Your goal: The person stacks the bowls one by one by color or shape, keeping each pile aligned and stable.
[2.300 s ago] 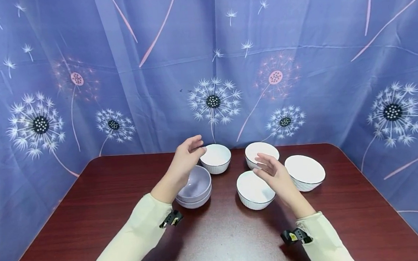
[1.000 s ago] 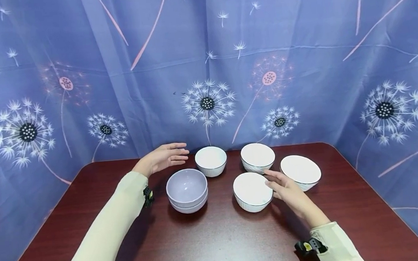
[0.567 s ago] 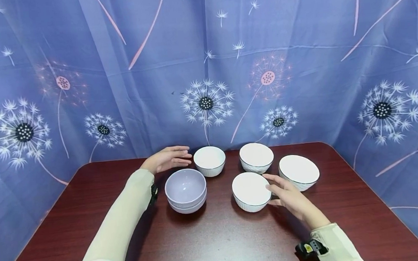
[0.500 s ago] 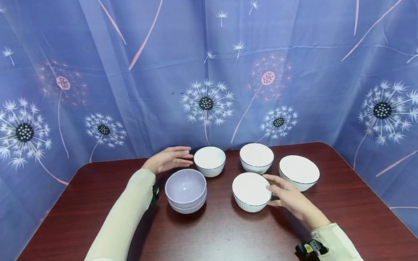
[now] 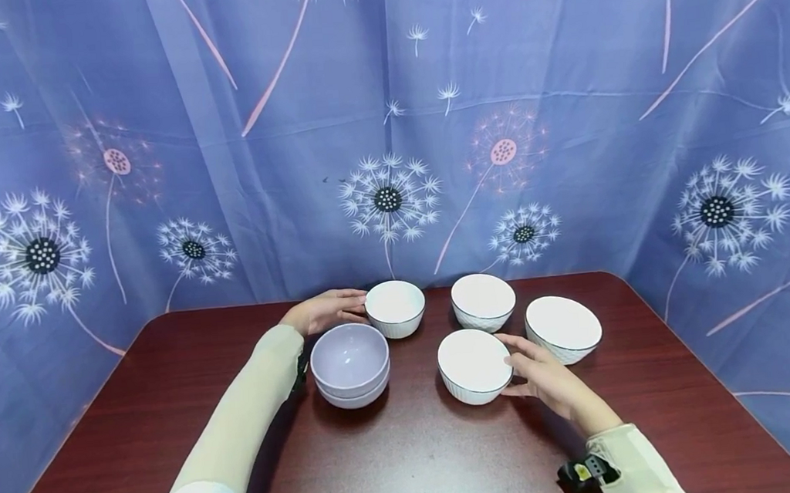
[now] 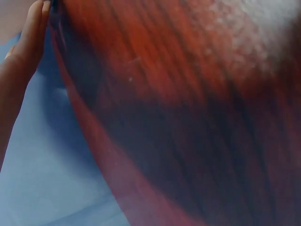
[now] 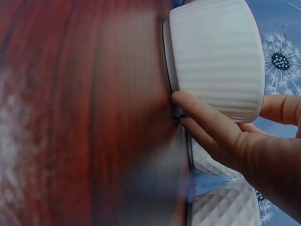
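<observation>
My left hand [image 5: 330,309] reaches behind the two stacked lavender bowls [image 5: 351,362], its fingertips at the left side of a white ribbed bowl [image 5: 397,324] at the back of the table. In the left wrist view only part of the left hand [image 6: 26,52] shows at the upper left. My right hand [image 5: 544,374] is against the right side of the nearer white ribbed bowl [image 5: 475,383]. The right wrist view shows fairly straight fingers [image 7: 207,117] along that bowl's outer wall [image 7: 216,61], with the thumb near its rim. Both white bowls stand upright on the table.
Two more white bowls with a diamond texture stand to the right: one at the back [image 5: 484,317], another farther right [image 5: 566,345]. The dark red wooden table [image 5: 412,462] ends at a blue dandelion-patterned curtain [image 5: 278,170].
My left hand came from over the lavender bowls, swung round behind them and moved right to the back white bowl. My right hand came down to the nearer white bowl's side. The bowls kept their places.
</observation>
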`<state>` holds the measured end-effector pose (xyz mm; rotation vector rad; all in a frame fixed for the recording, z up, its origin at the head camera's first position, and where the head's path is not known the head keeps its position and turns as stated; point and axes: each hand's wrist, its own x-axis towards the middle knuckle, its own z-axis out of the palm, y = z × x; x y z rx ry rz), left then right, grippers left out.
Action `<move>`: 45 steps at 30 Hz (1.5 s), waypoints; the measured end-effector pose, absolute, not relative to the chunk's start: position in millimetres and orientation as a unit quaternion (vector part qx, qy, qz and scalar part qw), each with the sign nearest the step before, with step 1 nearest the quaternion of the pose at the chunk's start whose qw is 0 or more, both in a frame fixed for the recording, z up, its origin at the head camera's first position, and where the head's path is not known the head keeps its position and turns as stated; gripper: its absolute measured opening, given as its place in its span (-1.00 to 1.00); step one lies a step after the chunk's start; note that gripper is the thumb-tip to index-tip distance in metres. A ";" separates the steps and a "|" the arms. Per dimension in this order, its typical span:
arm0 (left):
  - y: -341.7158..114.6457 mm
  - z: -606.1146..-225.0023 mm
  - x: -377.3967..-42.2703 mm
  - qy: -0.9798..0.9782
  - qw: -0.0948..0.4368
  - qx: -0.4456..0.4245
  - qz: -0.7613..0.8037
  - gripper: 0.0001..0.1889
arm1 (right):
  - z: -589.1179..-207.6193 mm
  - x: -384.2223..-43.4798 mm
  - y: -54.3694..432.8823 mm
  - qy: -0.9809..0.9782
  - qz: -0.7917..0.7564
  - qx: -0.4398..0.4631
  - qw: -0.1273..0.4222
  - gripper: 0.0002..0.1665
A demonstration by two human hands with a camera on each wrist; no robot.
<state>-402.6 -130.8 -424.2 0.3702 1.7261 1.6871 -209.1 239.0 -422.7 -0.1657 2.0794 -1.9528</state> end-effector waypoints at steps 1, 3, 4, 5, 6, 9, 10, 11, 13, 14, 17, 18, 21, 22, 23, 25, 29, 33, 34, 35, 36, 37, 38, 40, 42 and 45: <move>-130.4 -428.1 -404.3 0.670 0.341 0.138 0.645 -0.48 | -423.4 -209.2 239.4 0.720 -0.677 -0.059 0.143 -0.35; -130.3 -435.3 -406.9 0.684 0.334 0.135 0.634 -0.47 | -424.7 -209.2 239.9 0.718 -0.677 -0.060 0.145 -0.35; -130.2 -437.1 -406.8 0.688 0.333 0.137 0.630 -0.47 | -425.4 -209.3 240.2 0.718 -0.678 -0.059 0.146 -0.35; -130.2 -438.3 -406.3 0.692 0.333 0.138 0.625 -0.46 | -425.7 -209.3 240.3 0.717 -0.678 -0.058 0.147 -0.36; -130.2 -439.3 -406.0 0.694 0.334 0.138 0.623 -0.46 | -425.8 -209.3 240.4 0.717 -0.678 -0.057 0.148 -0.36; -129.3 -440.8 -405.5 0.696 0.335 0.144 0.619 -0.46 | -426.2 -209.9 240.7 0.715 -0.681 -0.055 0.147 -0.34; -128.7 -441.2 -405.6 0.697 0.335 0.144 0.618 -0.46 | -425.9 -210.0 240.5 0.715 -0.682 -0.054 0.146 -0.34; -128.1 -441.0 -405.7 0.697 0.336 0.141 0.618 -0.46 | -425.4 -210.0 240.5 0.715 -0.682 -0.055 0.146 -0.33; -126.6 -440.6 -405.9 0.699 0.337 0.134 0.617 -0.46 | -424.8 -210.1 240.5 0.713 -0.684 -0.056 0.145 -0.32; -125.7 -440.1 -406.0 0.700 0.337 0.129 0.616 -0.46 | -424.2 -210.0 240.4 0.713 -0.684 -0.055 0.144 -0.32; -123.6 -438.8 -405.8 0.710 0.337 0.120 0.607 -0.45 | -422.8 -209.8 240.4 0.711 -0.686 -0.052 0.145 -0.32; -123.1 -438.4 -405.6 0.714 0.336 0.118 0.603 -0.45 | -422.6 -209.8 240.3 0.710 -0.687 -0.051 0.146 -0.32; -121.9 -437.0 -405.0 0.724 0.331 0.117 0.594 -0.42 | -421.8 -209.9 240.6 0.710 -0.687 -0.055 0.145 -0.32; -121.6 -436.6 -404.9 0.726 0.330 0.115 0.593 -0.42 | -422.2 -210.2 240.9 0.709 -0.687 -0.058 0.145 -0.32; -121.4 -436.5 -404.6 0.727 0.328 0.115 0.593 -0.42 | -422.8 -210.4 241.2 0.709 -0.688 -0.059 0.144 -0.32; -121.1 -436.8 -404.5 0.726 0.325 0.115 0.595 -0.42 | -424.6 -211.0 241.6 0.707 -0.689 -0.062 0.143 -0.32; -120.8 -438.7 -404.4 0.724 0.322 0.117 0.599 -0.44 | -429.1 -212.1 241.6 0.707 -0.691 -0.060 0.135 -0.34; -120.1 -439.4 -404.3 0.729 0.319 0.122 0.593 -0.44 | -429.6 -212.7 240.5 0.713 -0.688 -0.056 0.123 -0.34; -119.9 -439.4 -404.1 0.730 0.318 0.123 0.592 -0.44 | -429.4 -213.0 239.9 0.714 -0.688 -0.055 0.119 -0.35; -119.8 -439.3 -403.9 0.731 0.317 0.123 0.592 -0.44 | -428.9 -213.3 239.3 0.715 -0.688 -0.053 0.116 -0.35; -119.7 -439.0 -403.8 0.731 0.317 0.121 0.592 -0.44 | -428.5 -213.5 238.4 0.716 -0.687 -0.051 0.113 -0.35; -119.5 -438.8 -403.6 0.731 0.316 0.119 0.593 -0.44 | -428.2 -213.9 237.6 0.717 -0.686 -0.051 0.111 -0.35; -119.4 -438.5 -403.2 0.732 0.316 0.118 0.592 -0.44 | -427.7 -214.3 236.6 0.718 -0.686 -0.047 0.108 -0.35; -119.1 -438.0 -402.8 0.734 0.315 0.117 0.590 -0.45 | -426.5 -214.7 234.3 0.719 -0.686 -0.043 0.105 -0.35; -118.5 -437.9 -403.0 0.736 0.314 0.121 0.587 -0.45 | -424.9 -215.1 232.1 0.720 -0.686 -0.040 0.101 -0.35; -117.9 -437.9 -403.9 0.737 0.310 0.124 0.587 -0.44 | -422.7 -216.5 228.3 0.721 -0.685 -0.036 0.096 -0.36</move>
